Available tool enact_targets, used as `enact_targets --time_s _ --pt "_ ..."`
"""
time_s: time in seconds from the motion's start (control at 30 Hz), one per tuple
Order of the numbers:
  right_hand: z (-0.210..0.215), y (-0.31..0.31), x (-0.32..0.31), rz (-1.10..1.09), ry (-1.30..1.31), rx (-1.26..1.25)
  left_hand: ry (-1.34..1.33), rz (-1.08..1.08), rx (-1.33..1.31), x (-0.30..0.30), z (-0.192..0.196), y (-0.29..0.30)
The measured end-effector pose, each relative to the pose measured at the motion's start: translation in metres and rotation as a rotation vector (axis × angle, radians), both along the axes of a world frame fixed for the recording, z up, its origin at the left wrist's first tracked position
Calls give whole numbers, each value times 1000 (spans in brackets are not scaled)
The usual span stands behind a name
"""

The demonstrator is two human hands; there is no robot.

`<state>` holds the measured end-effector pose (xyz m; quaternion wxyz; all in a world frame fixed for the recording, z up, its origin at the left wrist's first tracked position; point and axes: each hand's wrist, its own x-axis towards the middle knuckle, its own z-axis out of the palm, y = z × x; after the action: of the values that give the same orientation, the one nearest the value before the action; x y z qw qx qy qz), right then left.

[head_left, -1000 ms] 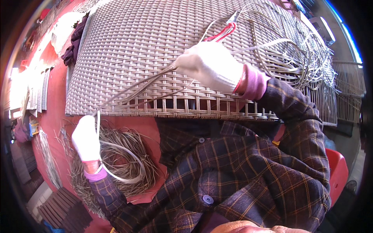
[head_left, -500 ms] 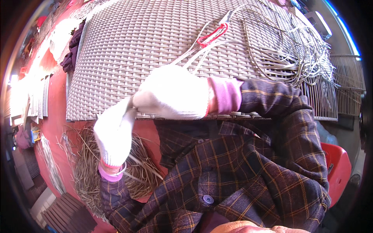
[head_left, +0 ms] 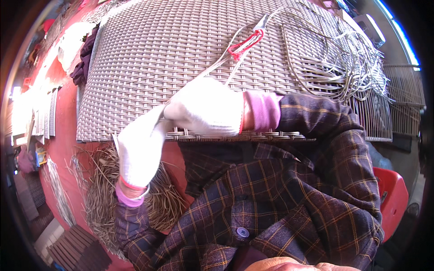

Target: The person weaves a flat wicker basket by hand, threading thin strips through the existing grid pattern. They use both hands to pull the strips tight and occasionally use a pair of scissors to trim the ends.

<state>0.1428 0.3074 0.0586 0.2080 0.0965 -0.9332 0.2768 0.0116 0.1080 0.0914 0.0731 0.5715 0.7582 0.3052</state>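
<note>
A large woven panel of grey-brown flat strands (head_left: 149, 58) spreads before me. Both my hands wear white knitted gloves and meet above its near edge. My right hand (head_left: 205, 107) is closed on a pale weaving strand (head_left: 212, 67) that leads up the panel. My left hand (head_left: 142, 143), at the panel's near left edge, pinches close to the right fingertips; a short pale strip end sticks out beside it. The gloves hide most of the strand between them. Farther up lies a red cord loop (head_left: 246, 45) around pale strands, beside a pointed metal tip (head_left: 261, 22).
Loose strands (head_left: 357, 67) tangle over the panel's right side, where bare rods (head_left: 375, 113) show. Below the left edge a coiled bundle of strands (head_left: 101, 194) lies on the red floor (head_left: 63, 144). A red plastic chair (head_left: 394, 198) stands at my right.
My left hand has moved up and right, toward the panel. My right hand has shifted slightly right. The red cord loop has shifted slightly, and fewer pale strands show below it.
</note>
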Motion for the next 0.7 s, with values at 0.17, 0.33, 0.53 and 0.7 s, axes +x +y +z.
enact_targets --time_s 0.17,0.33,0.53,0.7 --pt "-8 40 13 -164 -100 -6 359 -95 73 -28 16 -4" --pt "-22 13 5 -24 137 -74 116 -247 -76 -12 -20 9" --pt "-6 113 67 -425 118 -14 143 7 -14 -57 -23 -18" --pt "-11 176 74 -942 -202 -835 -276 167 -87 -61 -55 -41"
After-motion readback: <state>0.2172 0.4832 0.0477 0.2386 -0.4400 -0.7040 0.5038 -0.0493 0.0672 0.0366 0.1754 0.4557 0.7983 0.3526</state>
